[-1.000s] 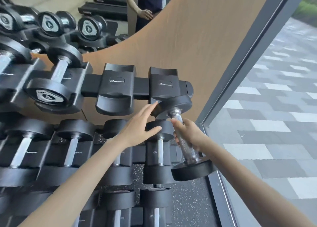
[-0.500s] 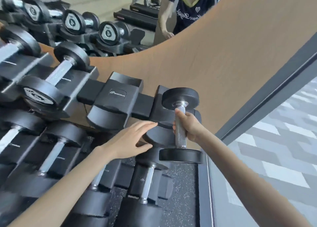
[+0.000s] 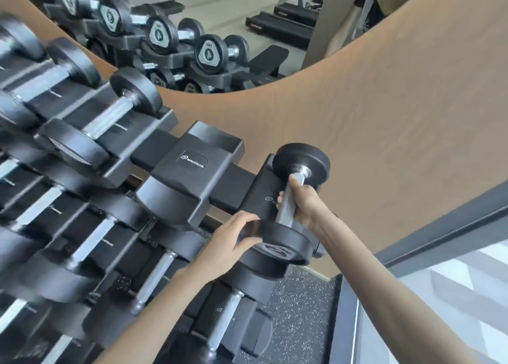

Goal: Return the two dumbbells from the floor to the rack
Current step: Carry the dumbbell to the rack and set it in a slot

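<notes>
The right hand is closed around the knurled chrome handle of a black round-headed dumbbell, thumb pointing up the bar toward the far head, forearm reaching in from the lower right. The dumbbell lies on the end saddle of the black metal dumbbell rack, at the rack's top tier; its far head sits at the back of that saddle and its near head hangs over the front lip. The left hand is open, fingers curved, with the fingertips touching the rim of the near head from the left; its forearm comes up from the bottom edge across the lower tiers.

Just left of the held dumbbell, the next black moulded saddle with a white logo holds nothing. Further left along the top tier rests another black dumbbell with a chrome bar, and the lower tiers carry more of the same, blurred toward the left edge.

Behind the rack stands a brown textured wall panel, with a mirror above it reflecting dumbbells, treadmills and a pale floor. Below the rack's right end lies black speckled rubber flooring, bordered on the right by a dark grey window frame.
</notes>
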